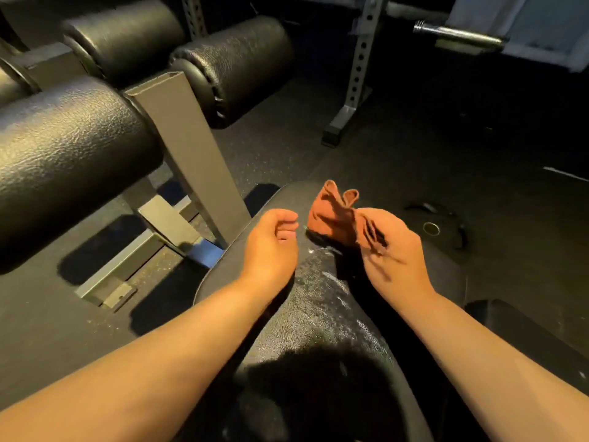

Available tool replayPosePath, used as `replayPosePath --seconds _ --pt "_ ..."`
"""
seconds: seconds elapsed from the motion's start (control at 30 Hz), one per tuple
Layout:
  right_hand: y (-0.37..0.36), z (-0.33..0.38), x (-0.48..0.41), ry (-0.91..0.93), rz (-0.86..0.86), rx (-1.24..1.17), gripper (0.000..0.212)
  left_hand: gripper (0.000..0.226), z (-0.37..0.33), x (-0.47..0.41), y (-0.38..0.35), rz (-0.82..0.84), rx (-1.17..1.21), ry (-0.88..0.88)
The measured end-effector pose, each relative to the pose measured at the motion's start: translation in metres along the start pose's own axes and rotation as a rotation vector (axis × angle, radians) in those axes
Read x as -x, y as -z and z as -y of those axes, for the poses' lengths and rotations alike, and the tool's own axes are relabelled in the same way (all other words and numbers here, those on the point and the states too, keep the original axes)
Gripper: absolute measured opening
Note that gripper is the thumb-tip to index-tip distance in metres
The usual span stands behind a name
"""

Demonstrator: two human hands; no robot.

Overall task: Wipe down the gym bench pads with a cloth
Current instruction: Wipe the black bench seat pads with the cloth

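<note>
Your right hand [392,250] grips a rust-orange cloth [331,218], with the fingers curled round one end, though blur hides just how they lie. The rest of the cloth bunches up and sticks out away from you, over the far end of the black bench pad [318,317]. You cannot tell whether the cloth touches the pad. Your left hand [271,240] hangs just beside it over the same end of the pad, its fingers loosely curled and holding nothing. Both your forearms reach in from the near edge on either side of the pad, which shows pale streaks and specks along its middle. To the left, a grey steel post [188,148] carries black roller pads, a large one near you [63,161] and another further off [236,65]. On the dark rubber floor [414,138] to the right of your hands lies a black weight plate [446,231]. Beyond it stand a perforated rack upright [360,59] and a barbell sleeve [459,36].
</note>
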State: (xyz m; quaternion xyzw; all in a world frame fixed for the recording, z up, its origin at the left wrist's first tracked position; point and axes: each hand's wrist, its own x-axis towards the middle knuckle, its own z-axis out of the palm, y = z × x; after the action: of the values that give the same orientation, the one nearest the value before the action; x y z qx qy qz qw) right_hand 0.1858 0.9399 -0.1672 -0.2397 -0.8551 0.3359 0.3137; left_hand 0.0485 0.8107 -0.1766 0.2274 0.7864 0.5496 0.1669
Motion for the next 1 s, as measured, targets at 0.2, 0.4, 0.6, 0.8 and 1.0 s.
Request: replayPosePath --seconds 0.2,0.4,0.6,0.8,1.0 --pt "-0.021 -0.001 0.031 0.095 0.642 0.444 0.076 0.043 0.015 -0.010 -0.004 0.020 -0.184 -0.139" --pt "-0.050 -0.015 0.010 0.014 0.564 0.710 0.100 0.035 0.018 -0.003 0.002 0.099 -0.391 -0.198" --pt "-0.044 -0.034 0.005 0.060 0.488 0.637 0.061 0.032 0.033 -0.025 0.048 -0.090 -0.714 0.064" --pt "-0.042 -0.045 -0.011 0.036 0.502 0.690 0.069 0.051 0.055 -0.012 0.036 0.005 -0.903 0.131" --pt "-0.049 -0.052 -0.007 0.104 0.567 0.699 0.068 0.047 0.066 -0.011 0.046 0.042 -0.990 0.107"
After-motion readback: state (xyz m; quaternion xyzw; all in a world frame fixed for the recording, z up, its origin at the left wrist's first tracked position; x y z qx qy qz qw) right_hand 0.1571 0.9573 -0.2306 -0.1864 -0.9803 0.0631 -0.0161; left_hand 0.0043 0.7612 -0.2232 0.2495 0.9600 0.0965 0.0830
